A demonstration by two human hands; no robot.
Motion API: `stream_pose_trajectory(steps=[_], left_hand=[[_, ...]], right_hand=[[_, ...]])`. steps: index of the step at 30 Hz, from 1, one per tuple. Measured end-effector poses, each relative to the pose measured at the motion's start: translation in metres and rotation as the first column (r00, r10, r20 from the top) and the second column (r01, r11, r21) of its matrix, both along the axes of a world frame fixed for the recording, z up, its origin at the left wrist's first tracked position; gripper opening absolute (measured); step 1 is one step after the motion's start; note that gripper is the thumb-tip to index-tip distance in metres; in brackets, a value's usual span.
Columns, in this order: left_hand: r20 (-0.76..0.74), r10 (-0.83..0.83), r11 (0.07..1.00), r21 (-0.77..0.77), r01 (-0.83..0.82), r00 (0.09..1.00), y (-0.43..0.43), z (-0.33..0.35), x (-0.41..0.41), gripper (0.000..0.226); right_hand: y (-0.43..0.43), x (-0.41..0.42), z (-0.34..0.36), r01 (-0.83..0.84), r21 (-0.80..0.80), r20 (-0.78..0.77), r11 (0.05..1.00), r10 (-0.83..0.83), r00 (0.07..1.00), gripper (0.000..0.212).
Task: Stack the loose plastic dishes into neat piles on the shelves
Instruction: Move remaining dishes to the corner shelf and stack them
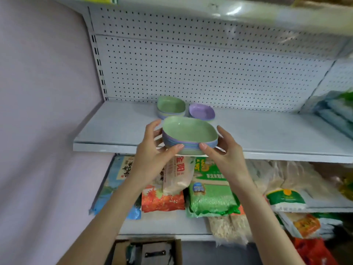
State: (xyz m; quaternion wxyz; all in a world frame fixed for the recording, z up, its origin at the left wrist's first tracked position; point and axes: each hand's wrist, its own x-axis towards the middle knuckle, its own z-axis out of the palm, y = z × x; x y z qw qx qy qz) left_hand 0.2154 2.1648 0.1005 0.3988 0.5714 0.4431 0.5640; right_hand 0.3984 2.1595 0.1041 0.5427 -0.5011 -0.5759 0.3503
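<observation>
Done: green-topped pile (171, 107) and purple dish (202, 111) sit at the shelf (114, 129) back edge.
Grip: left hand (152, 150) and right hand (225, 150) hold a dish stack (190, 133) at the front edge.
Left: likely setting it down.

金阳 on the pale rice bag (176, 178), remaining print illegible

The white shelf (118, 131) carries a green-topped pile of dishes (171, 107) (near the back) just beside a purple dish (202, 111).
</observation>
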Motion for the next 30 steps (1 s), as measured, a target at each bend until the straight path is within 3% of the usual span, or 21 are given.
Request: stream_pose_trajectory(steps=[5,9,15,19,22,24,26,30], left_hand=[[-0.140,-0.007,0.998,-0.058,-0.002,0.990,0.101,-0.006,0.042,0.061],[-0.154,-0.056,0.991,-0.128,0.036,0.986,0.192,-0.003,0.079,0.061],[-0.439,-0.044,0.994,-0.105,-0.003,0.897,0.300,-0.017,0.107,0.046],[-0.523,-0.133,0.989,-0.126,0.078,0.842,0.336,-0.032,0.115,0.021],[-0.551,-0.174,0.982,-0.158,0.103,0.816,0.353,-0.048,0.115,0.018],[-0.606,-0.158,0.985,-0.152,0.082,0.780,0.361,-0.057,0.113,0.019],[-0.674,-0.128,0.990,-0.126,0.058,0.728,0.367,-0.063,0.112,0.017],[-0.803,-0.168,0.985,-0.160,0.065,0.572,0.374,-0.068,0.116,0.026]], right_hand=[[0.101,0.042,-0.016,-0.007,-0.026,0.002,1.000,0.007,1.000,0.048],[0.190,0.081,-0.019,0.006,-0.069,0.090,0.998,0.000,0.996,0.049],[0.294,0.119,-0.040,-0.033,-0.145,0.275,0.989,0.073,0.959,0.010],[0.327,0.133,-0.062,-0.053,-0.177,0.372,0.983,0.117,0.921,0.005],[0.342,0.139,-0.075,-0.078,-0.183,0.387,0.980,0.145,0.911,0.006],[0.353,0.143,-0.083,-0.093,-0.190,0.408,0.977,0.165,0.898,0.004],[0.362,0.147,-0.088,-0.097,-0.200,0.458,0.975,0.181,0.870,0.016],[0.377,0.153,-0.097,-0.119,-0.209,0.513,0.971,0.212,0.832,0.024]])
